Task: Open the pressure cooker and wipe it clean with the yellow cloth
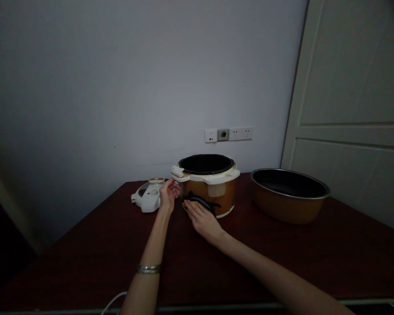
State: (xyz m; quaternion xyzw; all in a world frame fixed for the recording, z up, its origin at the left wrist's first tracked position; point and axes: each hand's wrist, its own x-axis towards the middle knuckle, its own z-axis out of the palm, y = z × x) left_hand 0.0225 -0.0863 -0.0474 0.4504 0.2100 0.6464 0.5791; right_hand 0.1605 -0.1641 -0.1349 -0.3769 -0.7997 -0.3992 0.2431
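Note:
A pressure cooker body (pixel 223 192), orange-brown with a white rim and a dark inside, stands upright without its lid. My right hand (pixel 203 222) lies over a dark cloth (pixel 200 200) and presses it against the cooker's lower front side. A bit of yellow shows by the fingertips. My left hand (pixel 169 194) is raised beside the cooker's left side, just below its white handle (pixel 177 171). Its fingers are loosely bent and apart, with nothing visible in them. Behind the left hand, the white cooker lid (pixel 151 194) rests on the table, partly hidden.
To the right on the dark red table (pixel 118 253) stands a large oval basin (pixel 289 205), brown outside and dark inside. Wall sockets (pixel 239 134) sit behind the cooker. A white cord (pixel 113 301) shows at the front edge. A pale panelled door (pixel 351 113) is at right.

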